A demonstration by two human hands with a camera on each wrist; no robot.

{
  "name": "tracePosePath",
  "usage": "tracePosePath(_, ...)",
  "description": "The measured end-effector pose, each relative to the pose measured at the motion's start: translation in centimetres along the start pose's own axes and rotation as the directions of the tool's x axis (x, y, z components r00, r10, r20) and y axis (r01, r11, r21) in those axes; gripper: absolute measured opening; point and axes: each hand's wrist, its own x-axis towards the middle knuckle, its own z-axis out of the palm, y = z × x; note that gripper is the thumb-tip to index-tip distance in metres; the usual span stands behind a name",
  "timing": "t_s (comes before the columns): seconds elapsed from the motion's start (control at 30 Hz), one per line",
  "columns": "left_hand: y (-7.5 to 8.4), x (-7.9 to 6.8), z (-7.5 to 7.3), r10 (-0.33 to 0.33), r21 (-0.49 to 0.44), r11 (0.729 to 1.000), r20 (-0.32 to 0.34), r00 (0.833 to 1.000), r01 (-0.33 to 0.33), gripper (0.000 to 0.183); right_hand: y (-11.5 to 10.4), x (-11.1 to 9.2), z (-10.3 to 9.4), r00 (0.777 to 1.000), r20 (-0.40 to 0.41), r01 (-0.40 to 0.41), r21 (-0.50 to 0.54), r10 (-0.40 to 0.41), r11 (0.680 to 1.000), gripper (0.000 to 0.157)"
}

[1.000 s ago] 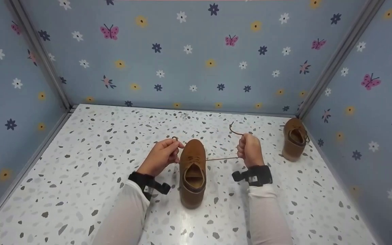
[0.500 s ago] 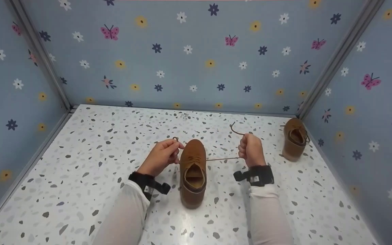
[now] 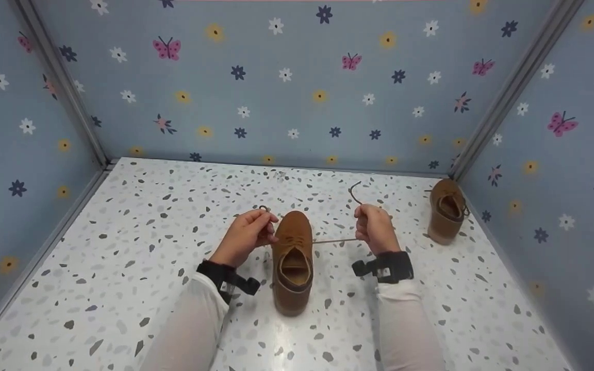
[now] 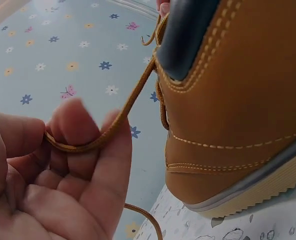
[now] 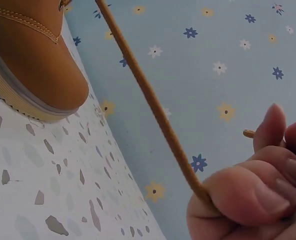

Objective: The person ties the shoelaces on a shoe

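A brown lace-up shoe [image 3: 293,299] stands upright on the speckled surface, toe pointing away. At its left, my left hand [image 3: 245,234] pinches one end of the shoelace; in the left wrist view that lace [image 4: 133,100] runs from the eyelets across the fingers to the thumb. To the shoe's right, my right hand [image 3: 377,229] grips the other end of the shoelace [image 3: 335,240], which is stretched straight from the shoe. Its loose tip curls up above that fist. In the right wrist view the taut lace [image 5: 153,100] enters the curled fingers.
A second brown shoe [image 3: 444,226] stands at the back right, near the corner. Blue flowered panels [image 3: 297,103] close off the back and both sides. The speckled white surface [image 3: 173,206] extends around the shoe and hands.
My right hand has shifted slightly left and turned a little, its lace tip tilting upward. The left fingers have moved slightly against the shoe's side. Both shoes stay in place.
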Motion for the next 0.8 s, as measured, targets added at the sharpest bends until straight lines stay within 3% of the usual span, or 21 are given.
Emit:
tracePosePath(0.23,0.14,0.03,-0.24,-0.021,0.108,0.994,-0.077,0.997,0.029,0.034,0.10,0.09,0.26,1.000,0.013,-0.012,-0.040,0.012,0.999,0.028)
tracePosePath(0.43,0.58,-0.20,-0.68,-0.014,0.263,0.964,-0.052,0.999,0.028,0.027,0.10,0.05,0.39,0.997,0.063,-0.028,-0.095,0.034,0.995,0.052)
tracePosePath(0.63,0.59,-0.35,-0.82,0.000,0.416,0.909,0.016,1.000,-0.007,0.035,0.48,0.10,0.26,0.991,0.131,-0.003,-0.221,0.032,0.975,0.044)
tracePosePath(0.8,0.50,-0.32,-0.78,0.017,0.459,0.888,-0.007,1.000,-0.012,0.031,0.66,-0.03,0.09,0.982,0.185,0.010,-0.242,0.036,0.970,0.039)
